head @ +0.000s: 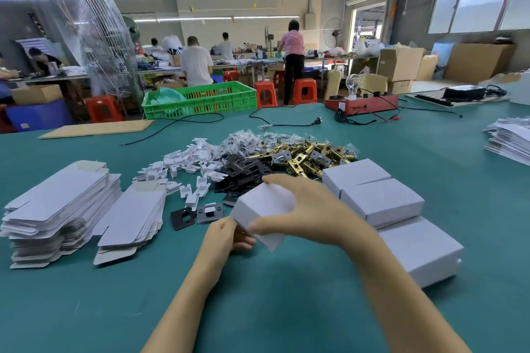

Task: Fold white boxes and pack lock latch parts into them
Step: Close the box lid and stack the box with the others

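Both hands share a grip on one white box point(259, 206), held just above the table point(286, 309): the right hand point(308, 213) wraps over its top, the left hand point(226, 235) pinches its near corner. Three closed boxes point(383, 200) sit to the right, two stacks of flat blanks point(60, 203) to the left (another far right). Two black plates point(196, 215) lie beside the box, brass latches point(304, 157) piled behind. The green table stands in a busy workshop.

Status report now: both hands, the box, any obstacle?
Left hand and right hand both grip one white box above the table. Two black plates lie just left; nothing blocks.
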### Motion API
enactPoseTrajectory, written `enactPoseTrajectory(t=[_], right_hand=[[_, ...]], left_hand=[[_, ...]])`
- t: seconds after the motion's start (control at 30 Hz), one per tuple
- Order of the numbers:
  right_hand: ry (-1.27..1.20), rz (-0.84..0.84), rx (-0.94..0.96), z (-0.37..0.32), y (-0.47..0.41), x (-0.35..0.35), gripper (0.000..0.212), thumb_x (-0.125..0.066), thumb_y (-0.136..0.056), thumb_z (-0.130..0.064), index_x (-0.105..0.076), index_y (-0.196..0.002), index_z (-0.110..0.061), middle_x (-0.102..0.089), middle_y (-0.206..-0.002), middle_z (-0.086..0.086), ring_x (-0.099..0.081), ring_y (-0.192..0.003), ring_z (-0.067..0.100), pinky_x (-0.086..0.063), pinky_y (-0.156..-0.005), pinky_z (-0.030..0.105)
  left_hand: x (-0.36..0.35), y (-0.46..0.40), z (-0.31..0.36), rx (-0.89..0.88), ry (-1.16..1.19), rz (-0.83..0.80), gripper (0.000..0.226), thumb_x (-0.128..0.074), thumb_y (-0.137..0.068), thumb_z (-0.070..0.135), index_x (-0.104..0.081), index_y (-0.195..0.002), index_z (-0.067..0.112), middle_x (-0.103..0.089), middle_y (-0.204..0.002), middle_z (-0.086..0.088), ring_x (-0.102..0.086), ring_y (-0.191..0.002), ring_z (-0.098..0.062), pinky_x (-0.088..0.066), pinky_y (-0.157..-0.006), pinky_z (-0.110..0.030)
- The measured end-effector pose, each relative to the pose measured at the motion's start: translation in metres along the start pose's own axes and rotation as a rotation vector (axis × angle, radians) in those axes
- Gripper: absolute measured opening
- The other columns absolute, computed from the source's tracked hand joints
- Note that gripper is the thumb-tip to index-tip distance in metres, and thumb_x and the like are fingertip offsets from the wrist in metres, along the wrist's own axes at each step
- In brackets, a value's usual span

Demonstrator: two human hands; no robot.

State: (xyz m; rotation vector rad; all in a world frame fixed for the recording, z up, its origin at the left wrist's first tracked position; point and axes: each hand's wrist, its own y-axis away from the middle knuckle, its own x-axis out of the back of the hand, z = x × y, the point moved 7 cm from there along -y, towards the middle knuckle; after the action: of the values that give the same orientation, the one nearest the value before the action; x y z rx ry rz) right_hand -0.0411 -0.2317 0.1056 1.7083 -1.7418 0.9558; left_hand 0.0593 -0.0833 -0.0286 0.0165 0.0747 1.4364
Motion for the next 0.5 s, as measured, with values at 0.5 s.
enactPoseTrajectory(t=[0.5], right_hand=[[0.473, 0.103, -0.816, 0.104, 0.108, 0.088, 0.082, -0.069, -0.059, -0.065, -0.036, -0.123, -0.026, -0.042, -0.107, 0.008, -0.038, -0.099, 0.032, -0.039, -0.081, 0.037]], left_hand=[[-0.012, 0.005, 0.005, -0.075, -0.140, -0.149, 0.043, -0.051, -0.101, 0.033, -0.073, -0.081, 0.002, -0.071, -0.069, -0.006, -0.067, -0.062, -0.013, -0.055, -0.059, -0.020]])
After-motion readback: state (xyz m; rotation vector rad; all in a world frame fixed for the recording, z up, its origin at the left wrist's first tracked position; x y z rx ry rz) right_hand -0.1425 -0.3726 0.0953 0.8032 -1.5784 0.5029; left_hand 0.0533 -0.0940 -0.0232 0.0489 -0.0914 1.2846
